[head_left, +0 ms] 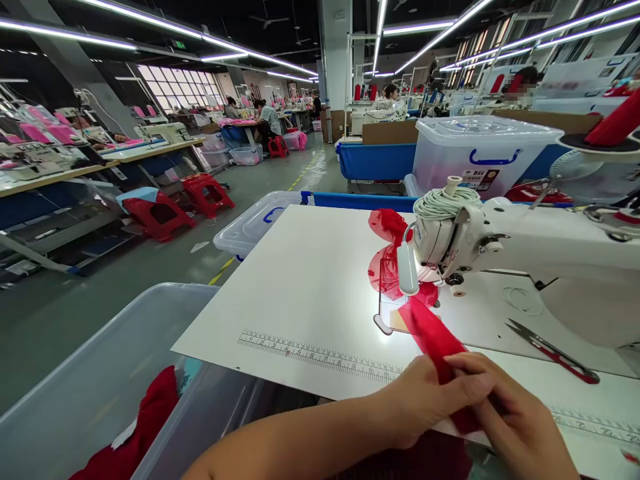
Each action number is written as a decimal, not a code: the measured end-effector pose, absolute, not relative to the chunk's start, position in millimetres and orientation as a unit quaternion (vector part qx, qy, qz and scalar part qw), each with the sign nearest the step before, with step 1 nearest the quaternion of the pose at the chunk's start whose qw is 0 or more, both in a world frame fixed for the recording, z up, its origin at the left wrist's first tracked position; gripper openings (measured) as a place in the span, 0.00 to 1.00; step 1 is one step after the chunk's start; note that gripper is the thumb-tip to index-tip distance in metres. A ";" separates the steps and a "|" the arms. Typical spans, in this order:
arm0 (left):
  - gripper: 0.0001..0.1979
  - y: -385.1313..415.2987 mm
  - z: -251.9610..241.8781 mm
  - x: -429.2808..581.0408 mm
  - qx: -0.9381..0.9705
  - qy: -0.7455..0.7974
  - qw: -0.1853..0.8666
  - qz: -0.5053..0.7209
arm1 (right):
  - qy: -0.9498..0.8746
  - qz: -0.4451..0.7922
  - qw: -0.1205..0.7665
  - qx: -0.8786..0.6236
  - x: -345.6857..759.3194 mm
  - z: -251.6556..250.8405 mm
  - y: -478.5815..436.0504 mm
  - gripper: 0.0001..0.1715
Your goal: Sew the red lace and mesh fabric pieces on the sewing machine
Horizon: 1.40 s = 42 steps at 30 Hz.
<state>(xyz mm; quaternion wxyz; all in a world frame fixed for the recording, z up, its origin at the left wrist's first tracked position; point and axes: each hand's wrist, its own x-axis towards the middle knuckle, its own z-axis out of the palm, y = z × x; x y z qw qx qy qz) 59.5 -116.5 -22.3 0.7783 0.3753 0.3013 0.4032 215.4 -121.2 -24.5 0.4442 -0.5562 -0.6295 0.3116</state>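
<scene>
A strip of red fabric [434, 332] runs from under the head of a white sewing machine [540, 240] toward me. My left hand [423, 397] is closed on the strip near the table's front edge. Close against it, my right hand [515, 407] pinches the same strip, its thumb and fingers pressed together. Parts of the fingers and the fabric between the hands are hidden. Beyond the needle area, sheer red fabric [387, 267] lies bunched on the white table [310, 267]. Thread snips [553, 350] with red handles rest to the right, under the machine arm.
A ruler scale [320, 357] is marked on the tabletop. At lower left stands a clear plastic bin [125, 333] holding red cloth [145, 420]. A lidded clear box [485, 150] sits behind the machine. Red stools [160, 213] and other workers' sewing tables are farther off.
</scene>
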 end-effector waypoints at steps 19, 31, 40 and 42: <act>0.07 -135.2 -1.9 21.6 0.472 0.362 0.800 0.082 | -0.609 0.360 0.357 -0.610 232.0 -52.0 -75.4 0.21; 0.08 -54.8 -34.5 32.0 0.459 0.491 0.658 0.340 | -0.759 0.242 0.379 -0.471 198.5 -62.6 -111.9 0.14; 0.08 -65.6 -35.6 30.2 0.399 0.492 0.674 0.379 | -0.561 0.482 0.357 -0.570 202.1 -58.6 -54.7 0.35; 0.11 -65.4 -34.9 30.8 0.400 0.489 0.677 0.378 | -0.584 0.461 0.357 -0.565 191.9 -53.0 -50.7 0.32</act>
